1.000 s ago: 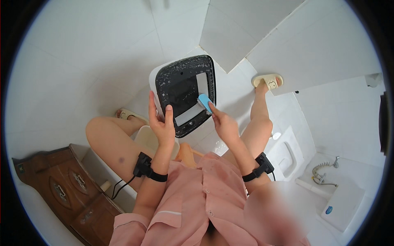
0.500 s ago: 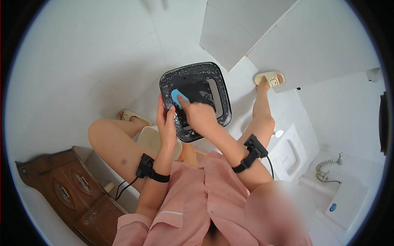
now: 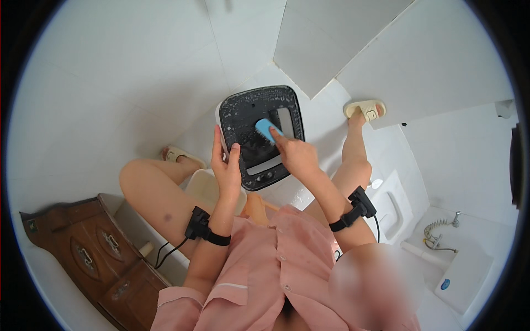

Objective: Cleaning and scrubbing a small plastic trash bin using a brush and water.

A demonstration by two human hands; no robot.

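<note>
In front of me, tilted above the floor, is a black rounded-square panel (image 3: 243, 118) with a pale outer edge, light slots and whitish suds on its face. It looks like a bin lid or tray; I cannot tell which. My left hand (image 3: 225, 168) grips its near left edge, thumb on the black face and fingers behind. A blue scrub brush (image 3: 266, 128) with short bristles lies against the panel's middle, beside a slot. My right hand (image 3: 299, 157) holds this brush from above, a finger stretched along its back.
A cream basin (image 3: 205, 188) stands between my legs. To the right are a white squat toilet (image 3: 390, 203), a coiled hose (image 3: 436, 227) and a white cistern (image 3: 467, 278). A brown wooden cabinet (image 3: 91, 259) stands at the left. White walls (image 3: 143, 71) close in ahead.
My right hand and the brush have moved right across the panel, away from its left rim. The panel has turned slightly, and my left hand keeps hold of its edge.
</note>
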